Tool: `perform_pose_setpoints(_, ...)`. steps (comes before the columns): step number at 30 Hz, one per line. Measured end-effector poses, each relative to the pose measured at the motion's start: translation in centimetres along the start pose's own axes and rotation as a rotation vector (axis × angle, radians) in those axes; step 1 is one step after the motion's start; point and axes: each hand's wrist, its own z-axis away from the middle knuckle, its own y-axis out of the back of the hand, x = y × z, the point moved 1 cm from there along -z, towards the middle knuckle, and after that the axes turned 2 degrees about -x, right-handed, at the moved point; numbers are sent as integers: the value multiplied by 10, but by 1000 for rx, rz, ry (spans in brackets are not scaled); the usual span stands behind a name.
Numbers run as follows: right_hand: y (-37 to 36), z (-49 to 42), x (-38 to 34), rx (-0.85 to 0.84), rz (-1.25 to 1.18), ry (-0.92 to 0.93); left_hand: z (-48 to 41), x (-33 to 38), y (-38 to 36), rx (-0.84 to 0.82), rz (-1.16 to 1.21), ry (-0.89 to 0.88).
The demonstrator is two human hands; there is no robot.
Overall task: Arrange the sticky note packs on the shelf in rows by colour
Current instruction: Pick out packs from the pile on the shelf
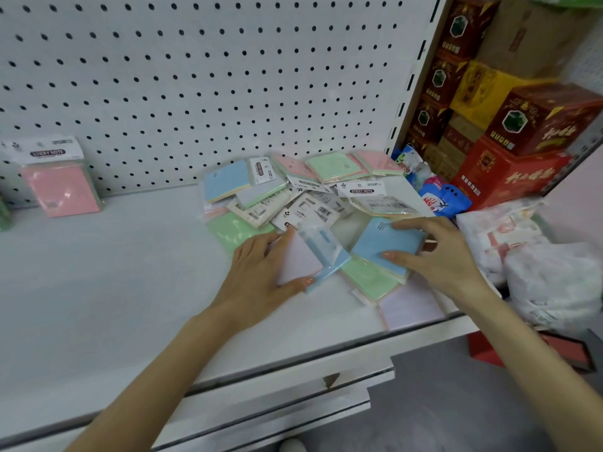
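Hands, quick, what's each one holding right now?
Left hand: grips a blurred pale pack.
Right hand: grips a blue pack.

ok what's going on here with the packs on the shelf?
A person is sorting sticky note packs on a white shelf. The left grip holds a pale pack, which is blurred. The right grip pinches a blue pack. Both are at the front of a mixed pile of blue, green and pink packs. One pink pack leans against the pegboard at the far left. Most packs are unsorted.
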Motion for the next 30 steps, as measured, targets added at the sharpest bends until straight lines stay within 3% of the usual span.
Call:
perform_pose_setpoints(5,5,1,-7,-11,-169,-122,0,-3,0,1,122,25)
perform_pose_setpoints(8,9,2,-11,-75,-307,-241,3,0,5,121,316,40)
perform_pose_setpoints(12,13,5,-18,-109,-469,-354,12,5,24,297,959,227)
perform_pose_setpoints(15,10,3,-34,-166,-515,-368,19,0,38,280,1636,365)
perform_pose_setpoints(17,3,-1,-50,-180,-574,-361,26,-7,50,222,1899,450)
perform_pose_setpoints(22,-48,-3,-101,-243,-705,-345,58,-32,81,115,2011,442)
perform_pose_setpoints(30,-178,18,-205,-431,-743,-289,119,-114,128,128,1727,552)
